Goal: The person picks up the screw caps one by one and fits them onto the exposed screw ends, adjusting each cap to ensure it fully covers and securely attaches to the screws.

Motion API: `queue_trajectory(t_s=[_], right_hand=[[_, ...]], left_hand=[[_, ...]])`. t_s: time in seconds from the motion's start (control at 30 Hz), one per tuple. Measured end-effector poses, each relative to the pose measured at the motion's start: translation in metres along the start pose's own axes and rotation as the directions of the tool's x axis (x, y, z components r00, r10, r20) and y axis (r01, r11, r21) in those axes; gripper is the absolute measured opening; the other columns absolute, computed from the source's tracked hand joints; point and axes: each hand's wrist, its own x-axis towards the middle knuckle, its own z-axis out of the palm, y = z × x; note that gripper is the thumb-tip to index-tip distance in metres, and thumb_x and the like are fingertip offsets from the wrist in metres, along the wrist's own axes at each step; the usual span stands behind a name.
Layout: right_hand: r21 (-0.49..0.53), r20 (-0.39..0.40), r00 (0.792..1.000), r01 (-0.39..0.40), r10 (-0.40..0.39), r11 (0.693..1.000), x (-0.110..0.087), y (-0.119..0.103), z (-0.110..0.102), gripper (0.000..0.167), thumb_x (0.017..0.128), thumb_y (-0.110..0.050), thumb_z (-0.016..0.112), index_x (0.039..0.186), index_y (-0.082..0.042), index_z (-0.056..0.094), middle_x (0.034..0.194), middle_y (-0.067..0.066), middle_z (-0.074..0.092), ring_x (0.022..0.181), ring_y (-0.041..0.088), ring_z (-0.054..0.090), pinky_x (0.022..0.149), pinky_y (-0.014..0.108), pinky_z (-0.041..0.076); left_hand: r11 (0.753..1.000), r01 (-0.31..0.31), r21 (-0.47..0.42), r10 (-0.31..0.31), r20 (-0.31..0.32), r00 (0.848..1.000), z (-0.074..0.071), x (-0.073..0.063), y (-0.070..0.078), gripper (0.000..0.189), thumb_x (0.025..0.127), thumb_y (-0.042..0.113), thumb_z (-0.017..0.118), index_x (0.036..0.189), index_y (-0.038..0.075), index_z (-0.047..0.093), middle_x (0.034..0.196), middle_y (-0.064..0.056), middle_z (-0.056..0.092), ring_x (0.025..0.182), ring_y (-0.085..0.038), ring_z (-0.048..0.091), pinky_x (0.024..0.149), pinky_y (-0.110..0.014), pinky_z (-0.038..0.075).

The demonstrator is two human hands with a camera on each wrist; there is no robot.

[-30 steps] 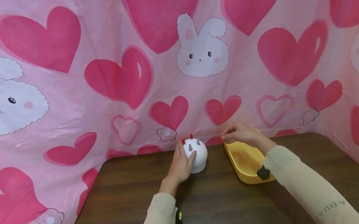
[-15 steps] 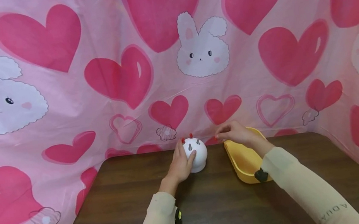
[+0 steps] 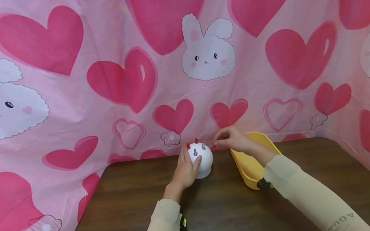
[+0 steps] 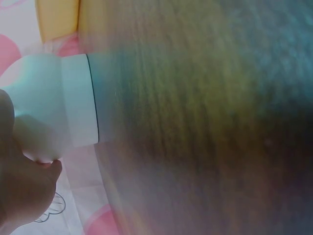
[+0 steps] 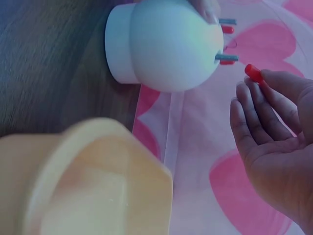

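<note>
Upright on the table stands a white ball on a round base (image 3: 206, 163), with several metal screw posts (image 3: 195, 152) at its top. Two of the posts, at the back, carry red caps (image 3: 196, 140); the nearer two are bare metal. My left hand (image 3: 184, 172) holds the ball from its left side, thumb across the front. To the right of the ball, my right hand (image 3: 234, 140) pinches a small red cap (image 5: 254, 73) between thumb and index finger. In the right wrist view this cap is close to a bare post (image 5: 227, 58) but apart from it.
A yellow tray (image 3: 244, 174) stands right of the ball, partly under my right forearm. The dark wooden table (image 3: 219, 219) meets a pink heart-patterned cloth (image 3: 124, 101) just behind the ball.
My right hand has moved left from over the yellow tray towards the ball, carrying the red cap. My left hand and the ball have stayed in place.
</note>
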Motion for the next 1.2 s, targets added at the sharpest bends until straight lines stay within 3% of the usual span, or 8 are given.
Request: queue_trajectory(t_s=[0.27,0.5,0.73,1.1,1.2], right_hand=[[0.015,-0.021,0.997,0.081,-0.081,0.997,0.003,-0.008,0.013,0.014,0.093,-0.015,0.076,0.106,-0.009,0.077,0.104,0.006,0.074,0.095,0.024,0.068,0.084,0.035,0.060],[0.063,-0.034,0.993,0.113,-0.111,0.992,0.006,-0.014,0.023,0.016,0.093,-0.011,0.075,0.108,-0.006,0.076,0.104,0.006,0.075,0.096,0.025,0.069,0.083,0.036,0.061],[0.006,-0.094,0.988,0.121,-0.120,0.993,0.010,-0.022,0.032,0.024,0.093,-0.014,0.076,0.112,0.000,0.075,0.103,0.008,0.075,0.092,0.025,0.070,0.079,0.039,0.062],[-0.114,-0.129,0.969,0.194,-0.209,0.974,0.016,-0.029,0.048,0.017,0.093,-0.010,0.075,0.108,-0.001,0.077,0.099,0.007,0.075,0.088,0.023,0.068,0.082,0.037,0.061],[-0.129,-0.129,0.966,0.208,-0.225,0.970,0.017,-0.030,0.052,0.016,0.092,-0.008,0.076,0.106,-0.001,0.077,0.099,0.009,0.076,0.089,0.023,0.068,0.083,0.038,0.060]], left_hand=[[1.000,-0.002,0.004,0.002,0.004,1.000,0.000,-0.001,0.000,0.085,0.107,0.049,0.046,0.160,-0.006,0.009,0.166,-0.026,0.015,0.153,-0.040,0.020,0.120,-0.054,0.028],[1.000,-0.010,-0.009,0.010,0.005,1.000,0.000,-0.001,0.000,0.086,0.106,0.050,0.046,0.160,-0.006,0.008,0.166,-0.026,0.014,0.154,-0.040,0.018,0.121,-0.055,0.025],[1.000,-0.010,-0.011,0.010,0.010,1.000,-0.002,-0.001,0.001,0.086,0.107,0.048,0.046,0.160,-0.007,0.008,0.167,-0.026,0.013,0.154,-0.040,0.018,0.121,-0.055,0.026],[1.000,0.024,-0.013,-0.024,0.043,0.999,-0.001,0.000,-0.001,0.088,0.106,0.050,0.047,0.162,-0.003,0.003,0.169,-0.023,0.009,0.155,-0.038,0.015,0.122,-0.053,0.024],[1.000,0.009,-0.011,-0.009,0.031,0.999,-0.001,-0.001,0.000,0.088,0.106,0.048,0.047,0.161,-0.005,0.004,0.168,-0.025,0.010,0.154,-0.039,0.016,0.121,-0.054,0.025]])
